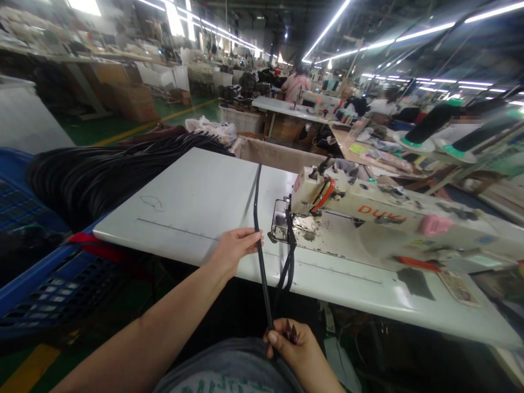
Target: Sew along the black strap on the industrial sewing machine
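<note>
My left hand (237,248) pinches a long narrow black strip (263,275) between thumb and fingers, just over the front edge of the sewing table. From there the strip stretches up across the white tabletop and down toward my lap. Lower down, my right hand (297,346) is closed around the same strip. Two dark pointed tips, like those of thread snips (291,331), stick out between its fingers. To the right, another looped black strip (291,256) hangs from under the sewing machine head (311,191) over the table edge.
A big bundle of black strips (98,174) lies at the left, above a blue plastic basket (61,289). The white sewing table (192,191) spans the front. Thread cones (429,120) stand at the right. Behind, other people work at tables.
</note>
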Demonstrator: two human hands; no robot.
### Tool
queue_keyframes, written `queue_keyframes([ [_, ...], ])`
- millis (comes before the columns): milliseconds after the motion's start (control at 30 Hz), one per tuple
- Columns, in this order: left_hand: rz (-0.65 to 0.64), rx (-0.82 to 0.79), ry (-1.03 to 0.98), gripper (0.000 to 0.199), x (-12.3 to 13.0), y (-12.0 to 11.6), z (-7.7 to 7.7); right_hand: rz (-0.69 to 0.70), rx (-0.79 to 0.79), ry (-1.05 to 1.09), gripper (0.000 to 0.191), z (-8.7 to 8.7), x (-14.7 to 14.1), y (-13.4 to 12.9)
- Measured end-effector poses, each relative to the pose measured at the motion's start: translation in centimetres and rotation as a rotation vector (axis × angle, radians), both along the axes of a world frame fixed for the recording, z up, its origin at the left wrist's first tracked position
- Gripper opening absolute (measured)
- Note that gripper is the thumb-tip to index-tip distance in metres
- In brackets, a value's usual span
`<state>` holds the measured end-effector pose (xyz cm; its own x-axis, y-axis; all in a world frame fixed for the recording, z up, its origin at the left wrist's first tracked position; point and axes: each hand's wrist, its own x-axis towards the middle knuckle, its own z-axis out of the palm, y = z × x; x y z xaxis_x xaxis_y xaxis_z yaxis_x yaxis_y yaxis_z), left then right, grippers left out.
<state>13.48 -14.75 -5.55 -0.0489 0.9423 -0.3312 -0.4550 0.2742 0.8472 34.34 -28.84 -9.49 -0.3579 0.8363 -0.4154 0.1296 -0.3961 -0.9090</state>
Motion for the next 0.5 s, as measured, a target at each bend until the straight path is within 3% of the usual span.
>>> queue_keyframes([
  [267, 0.06, 0.055, -0.022, 0.047, -0.3, 4.0, 0.2, 0.063, -0.074, -0.03, 0.061, -4.1, 2.2, 0.0],
  [367, 0.048, 0.047, -0.076, 0.042, -0.6, 5.6, 0.8, 0.1, -0.138, -0.089, 0.069, -4.5, 2.9, 0.2],
  [500, 0.072, 0.043, -0.131, 0.029, -1.0, 7.8, 2.1, 0.119, -0.153, -0.146, 0.073, -3.7, 4.4, 0.8],
])
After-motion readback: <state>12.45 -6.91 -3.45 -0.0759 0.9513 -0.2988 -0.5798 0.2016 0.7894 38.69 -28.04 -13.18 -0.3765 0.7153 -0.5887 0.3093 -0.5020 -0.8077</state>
